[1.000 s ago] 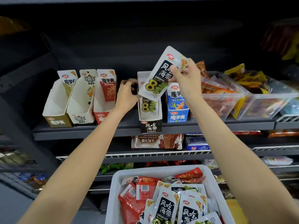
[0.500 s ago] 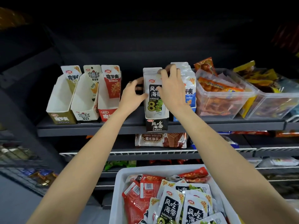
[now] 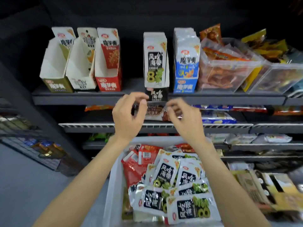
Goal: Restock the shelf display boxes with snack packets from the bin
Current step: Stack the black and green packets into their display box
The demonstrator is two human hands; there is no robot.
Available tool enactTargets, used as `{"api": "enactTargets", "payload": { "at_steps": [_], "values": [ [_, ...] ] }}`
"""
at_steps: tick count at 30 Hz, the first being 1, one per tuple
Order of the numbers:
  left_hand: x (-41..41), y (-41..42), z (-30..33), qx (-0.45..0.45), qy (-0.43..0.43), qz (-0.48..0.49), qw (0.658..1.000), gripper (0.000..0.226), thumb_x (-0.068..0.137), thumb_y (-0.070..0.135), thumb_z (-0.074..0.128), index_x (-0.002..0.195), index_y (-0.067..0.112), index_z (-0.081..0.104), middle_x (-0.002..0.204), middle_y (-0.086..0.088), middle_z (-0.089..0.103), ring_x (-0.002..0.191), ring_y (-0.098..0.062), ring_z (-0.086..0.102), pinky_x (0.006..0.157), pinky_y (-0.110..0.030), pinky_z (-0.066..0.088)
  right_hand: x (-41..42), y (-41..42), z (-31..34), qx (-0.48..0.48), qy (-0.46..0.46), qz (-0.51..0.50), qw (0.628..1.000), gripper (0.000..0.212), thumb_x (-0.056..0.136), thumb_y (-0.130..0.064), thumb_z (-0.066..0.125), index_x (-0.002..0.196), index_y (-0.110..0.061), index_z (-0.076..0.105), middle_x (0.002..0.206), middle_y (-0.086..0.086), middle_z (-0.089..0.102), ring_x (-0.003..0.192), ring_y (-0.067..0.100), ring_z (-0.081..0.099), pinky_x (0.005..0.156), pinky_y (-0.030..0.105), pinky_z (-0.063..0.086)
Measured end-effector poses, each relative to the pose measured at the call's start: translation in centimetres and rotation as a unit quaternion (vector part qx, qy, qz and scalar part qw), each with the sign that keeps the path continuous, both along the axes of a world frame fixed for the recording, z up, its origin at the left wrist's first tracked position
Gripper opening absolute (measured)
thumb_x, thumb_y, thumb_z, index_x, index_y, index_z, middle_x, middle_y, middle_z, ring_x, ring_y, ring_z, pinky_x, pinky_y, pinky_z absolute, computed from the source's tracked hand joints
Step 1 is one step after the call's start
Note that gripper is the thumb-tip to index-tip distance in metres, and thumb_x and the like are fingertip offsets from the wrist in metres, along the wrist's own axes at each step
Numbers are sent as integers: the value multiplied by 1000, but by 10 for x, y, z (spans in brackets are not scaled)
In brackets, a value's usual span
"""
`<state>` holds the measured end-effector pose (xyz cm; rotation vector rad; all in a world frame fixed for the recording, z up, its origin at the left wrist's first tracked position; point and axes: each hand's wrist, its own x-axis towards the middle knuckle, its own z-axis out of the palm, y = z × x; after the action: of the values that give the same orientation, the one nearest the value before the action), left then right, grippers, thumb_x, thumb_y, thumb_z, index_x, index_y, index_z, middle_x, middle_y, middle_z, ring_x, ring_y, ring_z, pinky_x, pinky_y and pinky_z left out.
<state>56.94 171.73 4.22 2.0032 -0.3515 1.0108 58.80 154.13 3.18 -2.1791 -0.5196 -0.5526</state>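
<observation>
The left hand [image 3: 127, 114] hangs in front of the shelf edge [image 3: 78, 99], fingers loosely curled and holding nothing. Just above and between both hands stands the black-and-white seaweed display box [image 3: 155, 63], packed upright with packets. The right hand [image 3: 183, 117] hovers beside it, likewise loosely curled and empty. Below the wrists, the white bin [image 3: 111, 185] holds seaweed snack packets [image 3: 165, 173].

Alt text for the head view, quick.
Both empty hands, left hand and right hand, hover loosely curled between the stocked seaweed display box on the shelf and the white bin of snack packets.
</observation>
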Motion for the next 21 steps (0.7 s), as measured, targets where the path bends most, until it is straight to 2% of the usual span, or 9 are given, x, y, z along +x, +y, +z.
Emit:
{"api": "enactTargets", "payload": {
  "at_steps": [3, 6, 9, 11, 13, 15, 18, 21],
  "values": [
    [-31, 1, -36, 39, 190, -75, 978, 13, 89, 24, 54, 97, 21, 65, 82, 17, 63, 77, -5, 62, 74, -28, 51, -24, -17, -50, -84, 144, 25, 986, 11, 89, -16, 60, 99, -19, 64, 86, -8, 66, 79, 9, 64, 72, 33, 55],
    [-55, 0, -76, 156, 379, -109, 905, 23, 86, 29, 65, 108, 27, 62, 99, 15, 66, 91, 2, 57, 86, -27, 48, -44, -31, -88, -149, 259, 38, 954, 20, 88, -21, 63, 108, -21, 62, 105, -1, 65, 98, 15, 61, 84, 36, 52],
    [-76, -2, -102, 278, 459, -153, 829, 46, 78, 50, 69, 117, 30, 55, 119, 14, 56, 107, -5, 49, 92, -29, 43, -56, -33, -105, -282, 303, 82, 907, 59, 85, -41, 66, 137, -30, 41, 137, -3, 44, 128, 20, 37, 105, 34, 34],
    [-88, -5, -111, 348, 504, -176, 771, 59, 73, 57, 69, 122, 29, 50, 124, 13, 48, 113, -8, 43, 88, -26, 39, -60, -27, -108, -339, 293, 131, 884, 82, 79, -48, 69, 146, -34, 24, 147, -4, 28, 135, 21, 22, 113, 37, 21],
    [-96, -10, -119, 407, 521, -178, 729, 64, 71, 58, 70, 122, 29, 46, 127, 10, 45, 114, -12, 41, 90, -29, 39, -60, -20, -112, -390, 279, 126, 869, 94, 76, -52, 70, 149, -32, 15, 149, -1, 24, 136, 24, 19, 114, 39, 18],
    [-99, -13, -123, 432, 521, -166, 718, 63, 71, 56, 71, 120, 28, 44, 126, 7, 46, 115, -15, 42, 93, -33, 40, -56, -17, -115, -434, 284, 74, 852, 102, 71, -59, 70, 149, -24, 15, 145, 5, 31, 131, 28, 26, 111, 38, 22],
    [-93, -8, -124, 457, 510, -118, 719, 66, 72, 61, 67, 122, 25, 43, 123, 4, 51, 111, -18, 46, 90, -33, 42, -51, -20, -119, -465, 297, 12, 834, 100, 67, -70, 65, 141, -12, 31, 137, 7, 43, 122, 28, 35, 107, 37, 29],
    [-87, 2, -127, 431, 493, -35, 755, 70, 75, 67, 60, 127, 23, 42, 128, 1, 48, 118, -20, 45, 94, -34, 43, -47, -29, -119, -434, 302, -41, 848, 90, 69, -71, 63, 132, -11, 42, 128, 8, 52, 118, 27, 39, 101, 36, 31]
  ]
}}
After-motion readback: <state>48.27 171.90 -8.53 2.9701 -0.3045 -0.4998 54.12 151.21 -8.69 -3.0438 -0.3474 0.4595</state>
